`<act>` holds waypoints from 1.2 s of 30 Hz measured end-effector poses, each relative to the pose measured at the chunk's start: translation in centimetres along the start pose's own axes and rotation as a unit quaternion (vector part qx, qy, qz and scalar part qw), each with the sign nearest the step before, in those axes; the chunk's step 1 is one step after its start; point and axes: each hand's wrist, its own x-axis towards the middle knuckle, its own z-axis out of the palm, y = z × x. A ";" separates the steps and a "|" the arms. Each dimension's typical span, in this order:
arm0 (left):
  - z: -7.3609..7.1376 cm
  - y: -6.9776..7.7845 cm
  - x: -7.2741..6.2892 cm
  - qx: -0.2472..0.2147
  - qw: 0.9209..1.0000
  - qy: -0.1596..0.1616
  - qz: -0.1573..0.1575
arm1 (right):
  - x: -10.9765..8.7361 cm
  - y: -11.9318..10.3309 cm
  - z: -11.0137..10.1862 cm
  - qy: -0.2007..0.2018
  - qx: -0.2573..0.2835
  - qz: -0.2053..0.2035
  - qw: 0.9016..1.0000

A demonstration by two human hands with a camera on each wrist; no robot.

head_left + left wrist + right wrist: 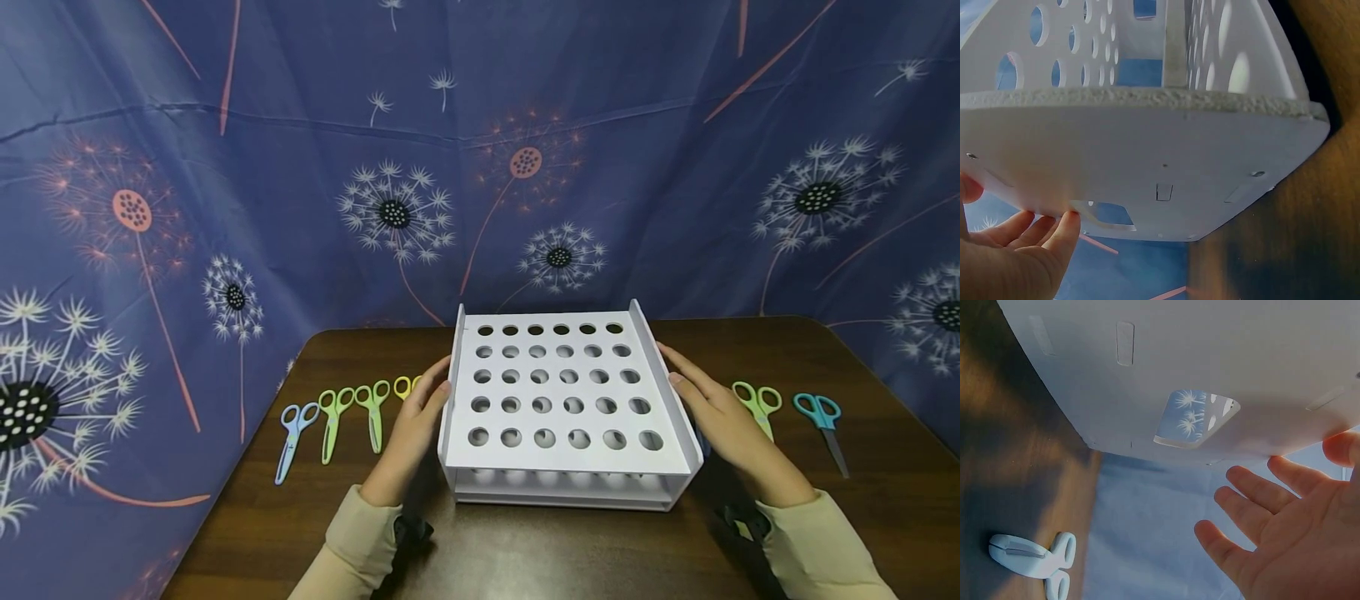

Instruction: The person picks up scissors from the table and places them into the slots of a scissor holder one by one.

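A white rack (558, 460) with rows of round holes in its top stands on the table between my two hands. My left hand (405, 421) rests against its left side panel; in the left wrist view the fingertips touch the panel (1116, 156) close to an angular cut-out. On the opposite side, my right hand (723, 421) touches the right panel near its back. The right wrist view shows that hand's fingers spread, with the thumb and index fingertips right at the panel's edge (1260, 381) and the others held away from it.
Left of the rack lie blue scissors (287, 454), two green pairs, one of them (330, 429) farther left, and a partly hidden yellow pair (396, 387). To the right are light green scissors (759, 408) and teal scissors (822, 422). A dandelion-patterned cloth (480, 100) hangs behind the table.
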 end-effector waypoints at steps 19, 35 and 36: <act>0.3 -0.2 -0.1 0.012 1.000 0.015 0.001 | 0.0 -0.1 -1.3 -0.021 -0.018 -0.012 1.000; 0.5 -0.1 -0.4 0.022 1.000 0.013 0.002 | -1.8 2.8 -5.3 0.005 -0.080 -0.039 0.996; 0.4 -0.1 -0.4 0.024 1.000 0.012 0.002 | -1.9 3.1 -5.6 0.011 -0.085 -0.040 0.996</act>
